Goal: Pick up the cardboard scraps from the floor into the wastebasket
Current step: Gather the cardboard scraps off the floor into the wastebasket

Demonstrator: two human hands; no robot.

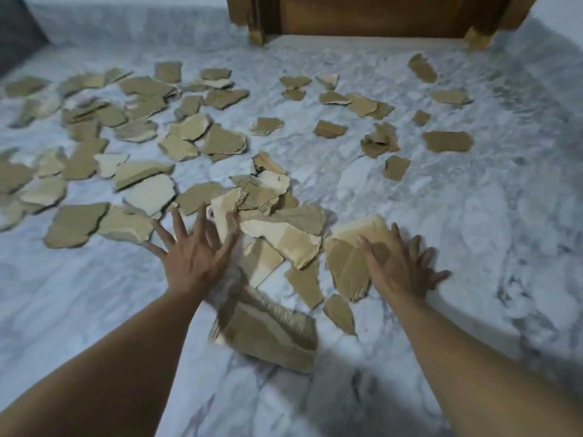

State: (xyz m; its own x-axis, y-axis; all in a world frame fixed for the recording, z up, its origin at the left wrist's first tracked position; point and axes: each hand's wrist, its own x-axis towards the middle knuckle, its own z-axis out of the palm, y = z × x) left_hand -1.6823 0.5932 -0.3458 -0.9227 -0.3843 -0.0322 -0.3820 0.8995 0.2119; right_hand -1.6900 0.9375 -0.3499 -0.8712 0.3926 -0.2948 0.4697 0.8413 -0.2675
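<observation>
Left hand (192, 257), right hand (400, 269) beside cardboard scraps (293, 244); bare floor (473, 216) rightward

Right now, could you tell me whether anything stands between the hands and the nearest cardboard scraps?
Nothing visible does. The left hand is spread open at the pile of scraps, and the right hand is at a large scrap. The wastebasket is out of view.

The wood panel (372, 14) is cut off by the top edge. Scraps (9, 178) run off the left edge. The near scrap (271, 332) is blurred.
</observation>
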